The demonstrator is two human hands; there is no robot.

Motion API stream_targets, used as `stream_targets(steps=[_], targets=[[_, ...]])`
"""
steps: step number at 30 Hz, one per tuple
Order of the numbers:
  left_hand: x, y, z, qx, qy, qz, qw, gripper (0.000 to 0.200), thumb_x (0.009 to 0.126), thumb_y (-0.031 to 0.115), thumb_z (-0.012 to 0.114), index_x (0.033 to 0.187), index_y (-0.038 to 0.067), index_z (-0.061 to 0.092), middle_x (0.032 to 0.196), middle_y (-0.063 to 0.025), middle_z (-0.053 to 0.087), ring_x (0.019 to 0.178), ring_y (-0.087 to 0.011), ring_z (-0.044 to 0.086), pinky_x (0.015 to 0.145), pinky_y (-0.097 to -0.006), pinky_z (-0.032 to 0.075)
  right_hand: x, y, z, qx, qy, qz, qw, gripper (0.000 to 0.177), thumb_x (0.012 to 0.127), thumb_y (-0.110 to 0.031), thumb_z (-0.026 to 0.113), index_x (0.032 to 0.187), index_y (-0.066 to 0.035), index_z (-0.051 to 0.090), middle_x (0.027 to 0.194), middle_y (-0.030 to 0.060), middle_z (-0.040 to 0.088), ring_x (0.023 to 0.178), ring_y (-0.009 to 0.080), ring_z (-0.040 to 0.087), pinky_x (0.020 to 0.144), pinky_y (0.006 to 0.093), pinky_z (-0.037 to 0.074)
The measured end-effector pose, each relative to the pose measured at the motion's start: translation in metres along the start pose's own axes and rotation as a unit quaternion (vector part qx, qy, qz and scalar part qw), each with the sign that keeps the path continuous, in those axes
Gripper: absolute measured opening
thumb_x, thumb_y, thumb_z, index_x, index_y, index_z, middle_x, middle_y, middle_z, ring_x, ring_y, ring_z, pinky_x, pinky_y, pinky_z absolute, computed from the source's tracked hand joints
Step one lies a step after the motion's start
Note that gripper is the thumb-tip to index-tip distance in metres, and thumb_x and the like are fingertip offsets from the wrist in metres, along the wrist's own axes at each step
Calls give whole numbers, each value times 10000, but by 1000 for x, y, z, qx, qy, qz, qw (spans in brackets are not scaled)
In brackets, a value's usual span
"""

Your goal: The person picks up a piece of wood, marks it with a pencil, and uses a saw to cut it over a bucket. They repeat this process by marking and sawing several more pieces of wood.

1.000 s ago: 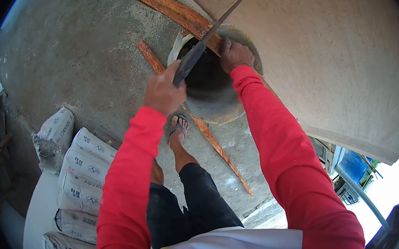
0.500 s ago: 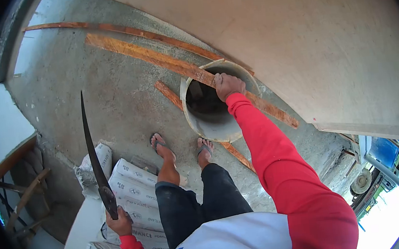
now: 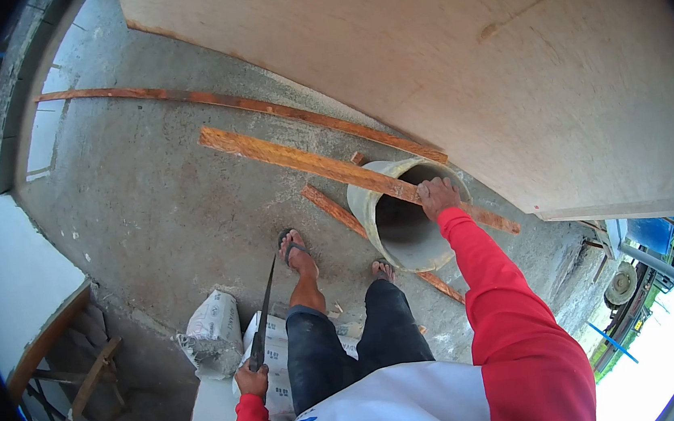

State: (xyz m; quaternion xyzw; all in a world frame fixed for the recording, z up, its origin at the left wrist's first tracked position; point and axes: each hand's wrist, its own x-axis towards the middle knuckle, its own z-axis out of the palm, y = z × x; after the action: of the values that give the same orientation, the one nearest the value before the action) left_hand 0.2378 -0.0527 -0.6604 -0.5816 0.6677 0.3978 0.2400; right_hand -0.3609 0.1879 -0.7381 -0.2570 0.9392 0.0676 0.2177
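My right hand [image 3: 439, 196] grips a wooden plank [image 3: 308, 161] that lies across the open top of a round, pale drum [image 3: 366, 208]. The plank's far end reaches out to the upper left over the floor. Low in the view, my left hand [image 3: 251, 380] is closed around the handle of a handsaw [image 3: 263, 323], whose dark blade points up. The drum's inside is dark. Shorter wooden pieces [image 3: 335, 211] stick out from beneath and beside the drum.
A long thin strip of wood [image 3: 237, 101] lies on the concrete floor [image 3: 163, 170]. A large plywood sheet [image 3: 452, 53] fills the upper right. Printed cement bags [image 3: 214, 324] are beside my legs. Wooden framing [image 3: 86, 389] stands at the lower left.
The view has shifted. The saw has come closer to my legs, its blade now seen nearly edge-on. My right hand still holds the plank on the drum, and the plank's left end appears further right.
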Motion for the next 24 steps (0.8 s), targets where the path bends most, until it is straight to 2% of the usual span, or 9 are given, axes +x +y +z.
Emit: stream_targets(steps=[3, 4, 6, 9, 12, 15, 17, 21, 24], targets=[[10, 26, -35, -40, -32, -56, 997, 146, 746, 74, 676, 860, -18, 685, 663, -129, 663, 507, -203, 635, 511, -365, 507, 2, 0, -13, -30, -6, -9, 1000, 373, 956, -422, 399, 984, -132, 632, 997, 82, 634, 1005, 329, 549, 889, 497, 423], [16, 32, -43, -59, -43, -86, 994, 133, 749, 72, 670, 845, -20, 677, 656, -120, 656, 499, -197, 627, 502, -363, 503, 10, 4, -17, 14, 7, -16, 1000, 346, 943, -411, 431, 993, -136, 634, 1008, 79, 629, 1009, 323, 552, 893, 491, 427], [20, 41, -54, -131, -25, -108, 985, 114, 753, 68, 661, 821, -21, 644, 634, -93, 628, 485, -185, 602, 486, -355, 490, 31, 11, -27, 98, 27, -31, 994, 299, 917, -389, 494, 1011, -144, 638, 1028, 74, 619, 1017, 310, 559, 901, 480, 433], [29, 26, -45, -183, 3, -129, 975, 99, 755, 60, 648, 797, -15, 599, 611, -60, 585, 467, -170, 567, 463, -343, 468, 71, -10, -54, 101, 101, -65, 988, 314, 866, -372, 578, 1051, -122, 625, 1056, 81, 632, 995, 319, 579, 860, 476, 454], [43, 9, -28, -174, 27, -126, 976, 111, 764, 68, 642, 798, -19, 582, 610, -58, 575, 465, -166, 557, 454, -336, 450, 136, -47, -46, 116, 20, -43, 992, 417, 798, -388, 659, 1100, -105, 604, 1109, 108, 638, 1012, 317, 602, 858, 472, 471], [54, 1, -5, -166, 34, -117, 979, 104, 779, 75, 637, 782, -5, 571, 595, -41, 566, 462, -142, 533, 448, -327, 433, 212, -88, -2, -15, -121, -10, 992, 533, 739, -411, 713, 1144, -90, 583, 1160, 127, 633, 1057, 307, 618, 894, 455, 489], [57, 10, 9, -188, 50, -127, 973, 99, 793, 78, 634, 789, 6, 566, 585, -26, 553, 463, -120, 515, 448, -305, 420, 253, -94, 44, -101, -162, -28, 981, 613, 709, -425, 764, 1156, -58, 562, 1133, 146, 649, 1079, 312, 616, 902, 437, 500], [53, 25, 38, -220, 87, -155, 959, 78, 851, 76, 613, 862, 18, 562, 599, 19, 512, 495, -55, 468, 464, -230, 380, 309, -107, 124, -177, -219, -49, 958, 684, 678, -396, 820, 1174, -21, 535, 1176, 194, 633, 1110, 333, 610, 932, 432, 508], [57, 26, 48, -246, 99, -166, 950, 92, 867, 44, 596, 943, 0, 567, 629, 40, 498, 523, -39, 455, 475, -204, 364, 325, -112, 170, -182, -205, -61, 960, 670, 681, -360, 832, 1175, -23, 528, 1155, 222, 628, 1060, 371, 626, 905, 438, 523]])
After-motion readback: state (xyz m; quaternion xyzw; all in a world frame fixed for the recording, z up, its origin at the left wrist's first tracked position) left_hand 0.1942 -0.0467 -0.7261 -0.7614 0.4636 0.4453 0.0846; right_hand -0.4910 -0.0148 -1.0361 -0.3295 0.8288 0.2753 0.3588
